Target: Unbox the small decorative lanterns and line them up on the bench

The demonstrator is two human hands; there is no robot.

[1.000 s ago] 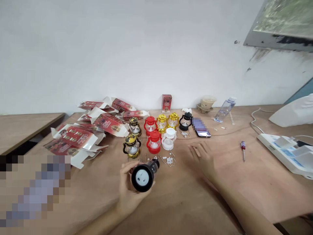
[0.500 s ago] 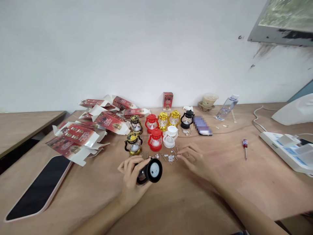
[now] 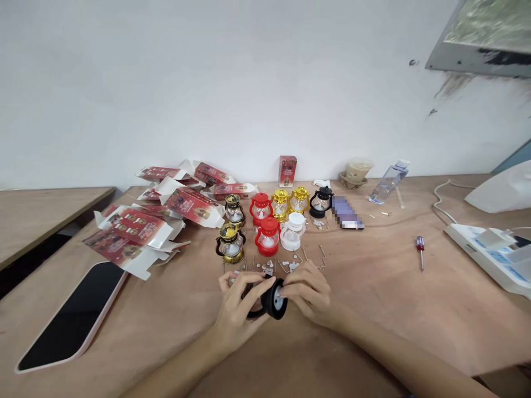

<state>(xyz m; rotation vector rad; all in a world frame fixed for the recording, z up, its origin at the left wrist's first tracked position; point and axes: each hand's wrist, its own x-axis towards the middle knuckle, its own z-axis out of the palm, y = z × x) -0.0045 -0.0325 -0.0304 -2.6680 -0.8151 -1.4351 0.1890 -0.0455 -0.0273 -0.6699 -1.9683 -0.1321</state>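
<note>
Near the front middle of the table, my left hand (image 3: 234,315) is wrapped round a small black lantern (image 3: 269,303), tipped so its round base with a white disc faces right. The fingertips of my right hand (image 3: 312,294) are pinched together against that disc; whatever they may hold is hidden. Beyond my hands stand several mini lanterns: two red ones, the nearer one (image 3: 267,236) in the front row, a white lantern (image 3: 292,232), a bronze-gold lantern (image 3: 230,244) and another black lantern (image 3: 321,203). Bent wire pieces and small white parts (image 3: 293,266) lie just past my fingers.
Opened red-and-white boxes (image 3: 193,205) are heaped at left, beside a large dark phone (image 3: 72,318). One red box (image 3: 287,171) stands by the wall. At right are a screwdriver (image 3: 420,251), a power strip (image 3: 477,254), a water bottle (image 3: 389,182) and a blurred phone (image 3: 347,213).
My right hand has moved left from the small parts to the black lantern's base, its fingers closing. My left hand has shifted slightly right and turned the base further right.
</note>
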